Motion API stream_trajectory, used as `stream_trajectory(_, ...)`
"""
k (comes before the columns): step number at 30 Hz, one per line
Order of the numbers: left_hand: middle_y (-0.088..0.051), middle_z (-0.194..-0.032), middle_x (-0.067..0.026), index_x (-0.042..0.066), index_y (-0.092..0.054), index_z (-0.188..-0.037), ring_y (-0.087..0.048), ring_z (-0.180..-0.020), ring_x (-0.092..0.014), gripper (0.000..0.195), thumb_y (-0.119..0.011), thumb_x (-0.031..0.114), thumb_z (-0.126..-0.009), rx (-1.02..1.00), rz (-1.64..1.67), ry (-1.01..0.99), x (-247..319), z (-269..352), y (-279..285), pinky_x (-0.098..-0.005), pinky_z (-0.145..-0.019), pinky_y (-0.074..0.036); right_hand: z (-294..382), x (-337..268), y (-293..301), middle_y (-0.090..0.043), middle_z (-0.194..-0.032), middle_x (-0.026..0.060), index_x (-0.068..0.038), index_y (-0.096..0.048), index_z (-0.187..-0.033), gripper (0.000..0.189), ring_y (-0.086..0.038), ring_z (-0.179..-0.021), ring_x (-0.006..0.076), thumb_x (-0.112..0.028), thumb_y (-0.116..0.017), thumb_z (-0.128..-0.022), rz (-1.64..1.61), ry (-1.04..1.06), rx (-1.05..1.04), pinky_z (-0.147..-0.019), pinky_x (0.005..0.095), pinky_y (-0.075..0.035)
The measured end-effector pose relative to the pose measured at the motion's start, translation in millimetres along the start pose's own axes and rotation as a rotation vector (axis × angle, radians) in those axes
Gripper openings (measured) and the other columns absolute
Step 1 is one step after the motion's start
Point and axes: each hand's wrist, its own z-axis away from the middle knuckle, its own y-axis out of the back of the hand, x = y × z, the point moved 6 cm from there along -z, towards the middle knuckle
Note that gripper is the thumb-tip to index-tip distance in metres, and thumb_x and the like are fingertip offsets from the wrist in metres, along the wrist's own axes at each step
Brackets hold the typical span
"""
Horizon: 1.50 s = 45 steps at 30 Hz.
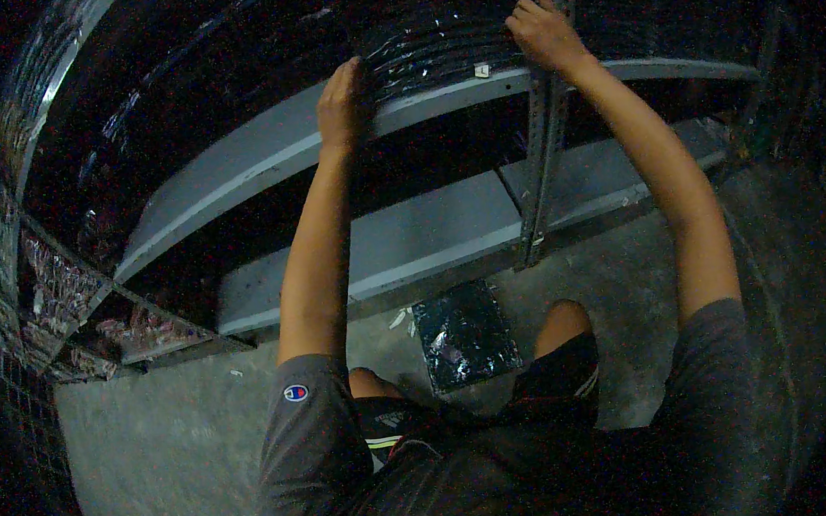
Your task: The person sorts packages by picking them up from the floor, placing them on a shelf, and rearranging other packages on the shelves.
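My left hand (342, 106) is at the left end of a stack of dark, plastic-wrapped flat packs (436, 51) on a grey metal shelf (432, 108); its fingers point up along the stack's side. My right hand (547, 33) is raised at the right end of that stack, in front of the perforated metal upright (544, 143), with one finger stretched upward. Whether either hand grips a pack cannot be told. A small white label (482, 71) with a letter sits at the shelf's front edge. One dark plastic-wrapped pack (467, 336) lies on the floor between my knees.
A lower grey shelf (432, 221) runs beneath the stack. At the left, another rack holds clear-wrapped goods (67, 279) behind a slanting metal bar (168, 312). White scraps (401, 319) lie on the concrete floor (162, 443) beside the dark pack. The upper shelves are very dark.
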Motion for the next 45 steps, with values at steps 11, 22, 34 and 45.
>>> stream_trajectory(11, -0.050, -0.109, -0.0144, 0.007, -0.051, -0.103, -0.055, -0.092, -0.034, 0.034, -0.064, 0.019, -0.074, -0.120, 0.031, 0.105, 12, -6, 1, -0.0391, -0.073, -0.048, 3, -9, 3, -0.057, -0.097, 0.0072, -0.008, -0.056, -0.097, 0.036, -0.052, -0.100, 0.0217, -0.024, -0.067, -0.067, -0.081, -0.078, 0.017, -0.105, 0.0464, -0.020)
stream_trajectory(22, -0.050, -0.107, -0.0172, 0.006, -0.052, -0.098, -0.056, -0.087, -0.037, 0.022, -0.057, 0.015, -0.078, -0.169, -0.009, 0.083, 11, -4, -8, -0.0420, -0.070, -0.048, 14, -9, -15, -0.058, -0.096, 0.0046, -0.010, -0.057, -0.096, 0.025, -0.054, -0.095, 0.0194, -0.013, -0.060, -0.071, -0.089, -0.032, 0.036, -0.103, 0.0455, -0.025)
stream_trajectory(34, -0.052, -0.099, -0.0168, 0.006, -0.051, -0.095, -0.056, -0.084, -0.036, 0.022, -0.057, 0.020, -0.080, -0.203, -0.013, 0.101, 6, -4, -9, -0.0427, -0.068, -0.047, 15, -13, -5, -0.057, -0.095, 0.0033, -0.009, -0.056, -0.087, 0.019, -0.054, -0.094, 0.0186, -0.011, -0.065, -0.070, -0.189, -0.089, 0.069, -0.102, 0.0407, -0.027)
stream_trajectory(45, -0.057, -0.095, -0.0188, 0.006, -0.061, -0.101, -0.057, -0.087, -0.035, 0.025, -0.054, 0.024, -0.085, -0.113, 0.141, 0.253, -13, -8, -17, -0.0381, -0.072, -0.047, 23, -24, -8, -0.056, -0.106, 0.0062, -0.008, -0.052, -0.102, 0.031, -0.051, -0.100, 0.0222, -0.019, -0.060, -0.075, -0.169, -0.282, 0.103, -0.099, 0.0394, -0.028)
